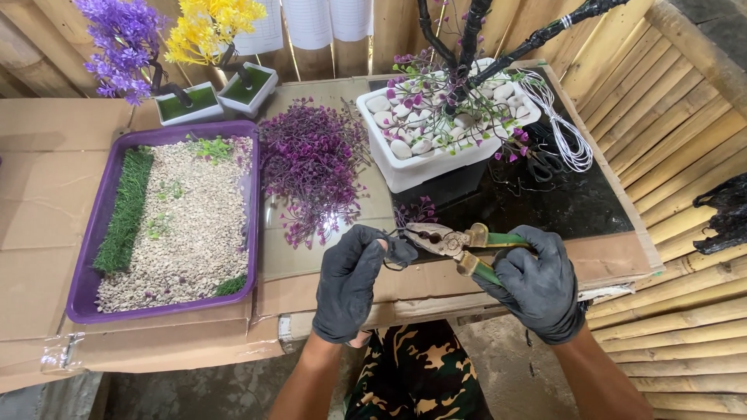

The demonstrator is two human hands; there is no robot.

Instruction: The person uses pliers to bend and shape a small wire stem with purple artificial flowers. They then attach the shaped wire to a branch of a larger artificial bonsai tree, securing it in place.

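Head view, read from the left: a purple tray (92,233) lies on cardboard, filled with pale gravel (187,225) and edged with a strip of green turf (124,210); behind it stand two small white pots, one with purple flowers (120,39), one with yellow flowers (210,23). Just right of the tray lies a loose heap of purple sprigs (311,163). Near the table's front edge the left hand (350,280), in a black glove, has its fingers curled closed around a small dark piece of wire (395,250) (too thin to make out fully), held right at the nose of the pliers (447,243). The right hand (537,284), also gloved, is wrapped tight about the green handles. Beyond them sits a white planter (405,171) of white stones bearing a black-wrapped tree trunk, with a coil of white wire (568,132) to its right. By my reading, the step in hand is cutting or bending the wire at the plier jaws; the next move calls for a steady squeeze with the piece kept square.
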